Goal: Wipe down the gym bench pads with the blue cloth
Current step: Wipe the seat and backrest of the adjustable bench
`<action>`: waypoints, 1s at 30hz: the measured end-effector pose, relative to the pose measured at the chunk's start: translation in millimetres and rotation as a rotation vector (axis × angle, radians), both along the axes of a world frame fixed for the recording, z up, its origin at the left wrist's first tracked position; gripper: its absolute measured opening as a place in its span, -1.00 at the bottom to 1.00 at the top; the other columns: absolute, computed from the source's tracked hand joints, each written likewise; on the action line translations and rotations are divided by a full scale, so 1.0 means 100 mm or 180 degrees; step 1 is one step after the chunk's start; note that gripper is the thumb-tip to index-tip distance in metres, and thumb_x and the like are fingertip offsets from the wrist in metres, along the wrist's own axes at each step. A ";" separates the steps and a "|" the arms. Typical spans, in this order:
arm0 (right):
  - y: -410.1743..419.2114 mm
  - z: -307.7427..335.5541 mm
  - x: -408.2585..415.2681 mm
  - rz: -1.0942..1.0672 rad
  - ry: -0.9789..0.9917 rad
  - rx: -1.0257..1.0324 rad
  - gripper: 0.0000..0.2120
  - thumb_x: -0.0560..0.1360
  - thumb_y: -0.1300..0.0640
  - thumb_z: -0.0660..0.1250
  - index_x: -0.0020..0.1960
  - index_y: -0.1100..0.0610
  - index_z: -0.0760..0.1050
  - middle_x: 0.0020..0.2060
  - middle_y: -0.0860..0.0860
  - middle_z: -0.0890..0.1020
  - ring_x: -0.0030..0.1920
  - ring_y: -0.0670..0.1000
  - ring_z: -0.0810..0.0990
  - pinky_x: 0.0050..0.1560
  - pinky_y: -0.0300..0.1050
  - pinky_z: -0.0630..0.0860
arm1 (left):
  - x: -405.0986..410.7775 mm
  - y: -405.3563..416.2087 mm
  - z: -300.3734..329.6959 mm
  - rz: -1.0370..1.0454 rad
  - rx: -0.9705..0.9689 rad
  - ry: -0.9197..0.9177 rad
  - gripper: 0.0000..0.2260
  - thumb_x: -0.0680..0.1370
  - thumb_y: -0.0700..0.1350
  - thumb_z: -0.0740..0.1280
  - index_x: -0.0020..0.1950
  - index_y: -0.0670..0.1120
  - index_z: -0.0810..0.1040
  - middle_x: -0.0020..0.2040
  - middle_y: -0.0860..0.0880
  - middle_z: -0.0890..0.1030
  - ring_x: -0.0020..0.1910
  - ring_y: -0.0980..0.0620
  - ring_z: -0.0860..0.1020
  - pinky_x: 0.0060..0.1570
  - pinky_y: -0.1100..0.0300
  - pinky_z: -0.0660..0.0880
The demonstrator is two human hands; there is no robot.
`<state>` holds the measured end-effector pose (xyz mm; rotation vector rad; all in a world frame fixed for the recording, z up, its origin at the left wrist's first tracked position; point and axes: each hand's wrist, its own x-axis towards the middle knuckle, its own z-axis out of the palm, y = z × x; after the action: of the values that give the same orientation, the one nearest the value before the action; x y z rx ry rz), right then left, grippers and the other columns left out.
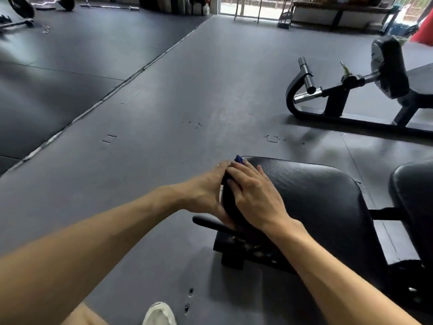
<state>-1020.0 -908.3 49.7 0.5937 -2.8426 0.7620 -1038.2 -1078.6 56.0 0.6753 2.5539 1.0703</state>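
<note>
Head view: both hands meet at the left edge of the black bench pad (311,198). The right hand (255,195) lies flat on the pad's left end, fingers straight and pointing away from the person. The left hand (208,191) curls around the pad's left side edge, gripping it. The blue cloth (239,159) is mostly hidden; only a small blue tip shows at the right hand's fingertips, on the far left corner of the pad. A second black pad (414,195) sits just right of the first. Beyond the pad stands another black machine (346,95) with chrome pegs on the grey rubber floor (164,102). A white shoe (159,314) shows below the pad.
</note>
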 end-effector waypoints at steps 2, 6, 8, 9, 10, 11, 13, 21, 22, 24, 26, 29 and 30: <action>0.01 0.04 -0.38 -0.0063 -0.0213 0.0140 -0.63 0.67 0.01 0.15 0.46 -0.01 0.42 0.50 -0.06 0.39 0.55 -0.04 0.22 0.57 -0.04 0.06 | 0.05 -0.01 0.03 0.0093 -0.0138 -0.0095 0.23 0.18 0.08 0.74 0.62 0.07 0.00 0.56 0.10 0.24 0.53 0.16 0.24 0.53 0.23 0.21; 0.00 0.10 -0.88 -0.0376 -0.0702 0.0249 -0.69 0.64 -0.05 0.13 0.30 -0.06 0.52 0.32 0.01 0.55 0.35 0.11 0.47 0.37 0.03 0.34 | 0.20 -0.01 0.12 0.0043 -0.0928 -0.0136 0.32 0.30 0.25 0.62 0.64 -0.07 -0.32 0.68 0.02 -0.19 0.64 0.06 -0.17 0.58 0.23 -0.10; -0.01 0.07 -0.79 -0.0387 -0.0572 0.0079 -0.72 0.64 0.01 0.15 0.27 0.00 0.54 0.26 0.03 0.58 0.30 0.12 0.49 0.34 0.01 0.35 | 0.25 0.03 0.18 -0.0013 -0.1147 -0.0010 0.33 0.32 0.32 0.57 0.63 -0.08 -0.37 0.66 0.02 -0.30 0.62 0.11 -0.27 0.58 0.22 -0.16; -0.01 0.04 -0.66 -0.0373 -0.0436 -0.0039 -0.72 0.64 0.05 0.16 0.28 0.04 0.53 0.27 0.03 0.57 0.32 0.11 0.47 0.38 0.00 0.33 | 0.26 0.05 0.20 -0.0038 -0.1240 0.0118 0.32 0.32 0.34 0.56 0.63 -0.09 -0.37 0.65 0.02 -0.31 0.61 0.12 -0.30 0.59 0.21 -0.18; 0.00 0.01 -0.49 -0.0353 -0.0316 -0.0139 -0.71 0.65 0.09 0.16 0.31 0.06 0.52 0.30 0.02 0.55 0.37 0.09 0.43 0.44 -0.03 0.28 | 0.26 0.07 0.21 -0.0075 -0.1359 0.0252 0.32 0.32 0.37 0.54 0.63 -0.10 -0.37 0.65 0.01 -0.33 0.60 0.12 -0.33 0.59 0.19 -0.20; 0.02 -0.02 -0.29 -0.0362 -0.0247 -0.0198 -0.67 0.66 0.11 0.15 0.38 0.07 0.48 0.37 0.00 0.51 0.46 0.07 0.36 0.51 -0.05 0.20 | 0.28 0.10 0.23 -0.0135 -0.1478 0.0392 0.32 0.32 0.39 0.52 0.63 -0.11 -0.36 0.65 0.00 -0.34 0.59 0.11 -0.35 0.58 0.20 -0.22; 0.09 -0.05 0.09 -0.0496 -0.0205 -0.0246 -0.56 0.67 0.12 0.14 0.54 0.10 0.33 0.54 0.00 0.33 0.58 0.00 0.16 0.59 -0.10 0.02 | 0.33 0.15 0.25 -0.0340 -0.1645 0.0665 0.30 0.33 0.42 0.49 0.64 -0.13 -0.34 0.65 -0.02 -0.34 0.58 0.11 -0.38 0.55 0.24 -0.27; 0.40 -0.16 0.13 -0.0710 -0.0069 -0.0095 -0.56 0.66 0.10 0.19 0.53 0.09 0.36 0.52 0.01 0.36 0.57 0.02 0.20 0.59 -0.04 0.07 | 0.41 0.31 0.16 -0.0338 -0.2027 0.0932 0.27 0.37 0.52 0.34 0.62 -0.19 -0.35 0.63 -0.13 -0.37 0.58 0.01 -0.41 0.57 0.16 -0.30; 0.43 -0.14 -0.10 -0.0733 -0.0114 -0.0049 -0.60 0.66 0.10 0.18 0.49 0.09 0.40 0.48 0.02 0.42 0.55 0.07 0.26 0.57 0.02 0.12 | 0.42 0.33 0.14 -0.0333 -0.2128 0.0954 0.26 0.38 0.54 0.31 0.61 -0.20 -0.36 0.62 -0.13 -0.39 0.57 -0.01 -0.44 0.57 0.14 -0.32; 0.47 -0.07 -0.50 -0.0824 -0.0242 -0.0051 -0.67 0.65 0.12 0.16 0.39 0.09 0.47 0.33 0.06 0.53 0.42 0.15 0.39 0.47 0.07 0.24 | 0.45 0.37 0.12 -0.0323 -0.2253 0.0963 0.25 0.39 0.56 0.25 0.60 -0.21 -0.39 0.60 -0.13 -0.43 0.56 -0.03 -0.47 0.57 0.10 -0.33; 0.47 -0.05 -0.64 -0.0860 -0.0206 -0.0053 -0.65 0.65 0.13 0.15 0.41 0.06 0.46 0.25 0.05 0.57 0.35 0.13 0.44 0.43 0.05 0.28 | 0.46 0.39 0.09 -0.0269 -0.2297 0.1014 0.24 0.39 0.58 0.22 0.60 -0.21 -0.40 0.61 -0.14 -0.42 0.56 -0.03 -0.47 0.58 0.08 -0.32; 0.41 -0.10 -0.28 -0.0871 -0.0077 0.0016 -0.59 0.66 0.13 0.13 0.50 0.03 0.38 0.39 0.03 0.49 0.48 0.11 0.34 0.54 0.02 0.16 | 0.45 0.38 0.05 -0.0247 -0.2332 0.1125 0.26 0.37 0.59 0.23 0.60 -0.21 -0.38 0.61 -0.16 -0.40 0.57 -0.06 -0.44 0.58 0.06 -0.32; 0.40 -0.13 -0.04 -0.0895 -0.0091 0.0035 -0.57 0.67 0.12 0.12 0.54 0.03 0.34 0.48 0.04 0.41 0.55 0.09 0.25 0.58 0.01 0.09 | 0.45 0.38 0.04 -0.0255 -0.2337 0.1168 0.27 0.37 0.59 0.24 0.60 -0.21 -0.38 0.61 -0.17 -0.39 0.58 -0.07 -0.43 0.59 0.06 -0.31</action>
<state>-1023.8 -868.2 36.4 0.1776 -2.8698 0.7091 -993.5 -1040.5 59.7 0.7921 2.8881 -0.0701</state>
